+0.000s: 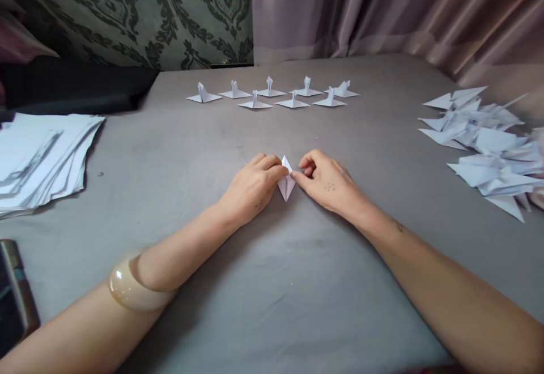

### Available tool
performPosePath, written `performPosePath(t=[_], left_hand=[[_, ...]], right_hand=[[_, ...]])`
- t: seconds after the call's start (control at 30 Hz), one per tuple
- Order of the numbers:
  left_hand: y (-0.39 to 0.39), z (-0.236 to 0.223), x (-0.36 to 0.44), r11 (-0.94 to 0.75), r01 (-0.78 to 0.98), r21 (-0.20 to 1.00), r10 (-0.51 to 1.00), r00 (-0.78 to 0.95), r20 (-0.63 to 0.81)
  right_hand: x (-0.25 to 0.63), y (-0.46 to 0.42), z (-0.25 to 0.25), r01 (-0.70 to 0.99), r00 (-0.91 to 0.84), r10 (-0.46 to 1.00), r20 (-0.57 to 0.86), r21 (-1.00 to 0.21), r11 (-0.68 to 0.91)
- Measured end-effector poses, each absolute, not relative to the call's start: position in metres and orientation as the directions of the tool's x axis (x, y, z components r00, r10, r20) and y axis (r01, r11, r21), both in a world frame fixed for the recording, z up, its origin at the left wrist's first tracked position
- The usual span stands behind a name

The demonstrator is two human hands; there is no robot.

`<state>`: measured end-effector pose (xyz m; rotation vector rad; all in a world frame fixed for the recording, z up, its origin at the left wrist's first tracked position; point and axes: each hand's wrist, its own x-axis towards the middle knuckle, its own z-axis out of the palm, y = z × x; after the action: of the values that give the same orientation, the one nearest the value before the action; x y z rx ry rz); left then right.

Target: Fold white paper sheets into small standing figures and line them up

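Note:
A small white paper folded into a narrow diamond [286, 191] lies on the grey cloth between my hands, one point away from me and one toward me. My left hand [255, 186] comes from the left, its thumb and fingers closed on the paper's left edge. From the other side, my right hand [327, 181] has its thumb tip on the paper's right edge, with the other fingers curled. A pale bangle [138, 289] circles my left forearm.
Several folded paper cranes [294, 101] stand in two rows at the back. More folded paper pieces [488, 141] are heaped at the right. Paper sheets [63, 153] are stacked at the left, near a black cloth [72, 86] and a phone-like dark object [17, 294].

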<state>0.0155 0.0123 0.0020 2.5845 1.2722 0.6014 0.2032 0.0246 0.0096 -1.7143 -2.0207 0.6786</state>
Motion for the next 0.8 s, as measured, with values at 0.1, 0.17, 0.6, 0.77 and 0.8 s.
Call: performPosePath(t=[0.1, 0.17, 0.6, 0.77, 0.8], left_hand=[[0.011, 0.006, 0.014, -0.651, 0.717, 0.247, 0.759, 0.614, 0.218], [0.010, 0.011, 0.013, -0.673, 0.718, 0.179, 0.739, 0.647, 0.186], [-0.004, 0.014, 0.012, -0.680, 0.734, 0.010, 0.727, 0.672, 0.139], [-0.007, 0.013, 0.006, -0.630, 0.764, 0.142, 0.776, 0.608, 0.168], [-0.006, 0.013, 0.005, -0.625, 0.761, 0.173, 0.780, 0.599, 0.182]], right_hand=[[0.210, 0.027, 0.012, 0.721, -0.158, 0.985, -0.075, -0.690, 0.063], [0.214, 0.026, 0.012, 0.684, -0.169, 0.984, -0.063, -0.726, 0.072], [0.211, -0.009, 0.013, 0.818, -0.494, 0.851, 0.177, -0.239, 0.524], [0.210, -0.010, 0.016, 0.836, -0.525, 0.835, 0.165, -0.085, 0.542], [0.210, -0.010, 0.017, 0.837, -0.529, 0.833, 0.162, -0.066, 0.544]])
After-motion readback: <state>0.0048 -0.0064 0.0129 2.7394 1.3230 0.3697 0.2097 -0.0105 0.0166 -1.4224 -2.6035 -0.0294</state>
